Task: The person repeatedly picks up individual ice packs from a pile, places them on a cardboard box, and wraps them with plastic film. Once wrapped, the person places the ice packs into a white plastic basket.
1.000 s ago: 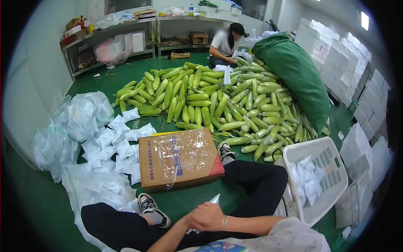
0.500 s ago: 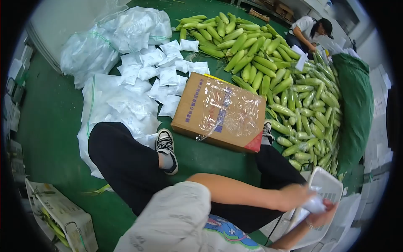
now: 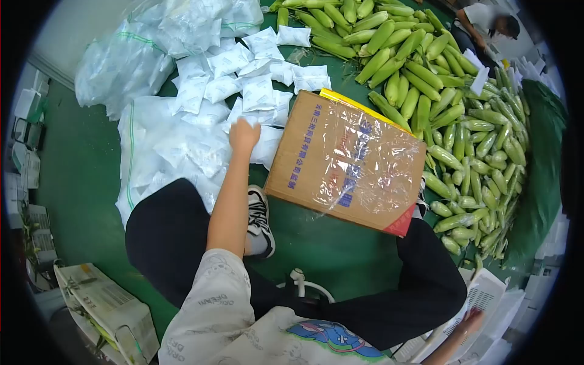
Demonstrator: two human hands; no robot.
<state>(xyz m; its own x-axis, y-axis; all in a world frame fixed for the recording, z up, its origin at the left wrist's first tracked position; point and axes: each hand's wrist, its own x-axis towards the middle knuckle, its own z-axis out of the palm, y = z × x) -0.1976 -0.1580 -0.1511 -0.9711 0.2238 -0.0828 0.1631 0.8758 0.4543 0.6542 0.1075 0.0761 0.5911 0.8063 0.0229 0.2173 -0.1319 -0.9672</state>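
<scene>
My left hand (image 3: 244, 135) reaches forward over the scattered white packets (image 3: 258, 92), at the edge of the pile left of the cardboard box (image 3: 340, 164). Its fingers are curled together against a packet; what they hold, if anything, is hidden. My right hand (image 3: 471, 321) is low at the right, by the white plastic basket (image 3: 485, 292); it is blurred and its fingers cannot be made out. The box lies flat between my feet, with clear plastic film on its top.
Green corn (image 3: 413, 79) is heaped beyond the box, with wrapped cobs (image 3: 486, 164) at its right. A green sack (image 3: 538, 176) stands beside them. Large plastic bags (image 3: 125, 70) lie at upper left, a crate (image 3: 109, 304) at lower left. Another person (image 3: 483, 27) sits at upper right.
My left hand has moved from the basket at right to the packets. My right hand remains near the basket, and the white item between both hands no longer shows. The view has shifted.
</scene>
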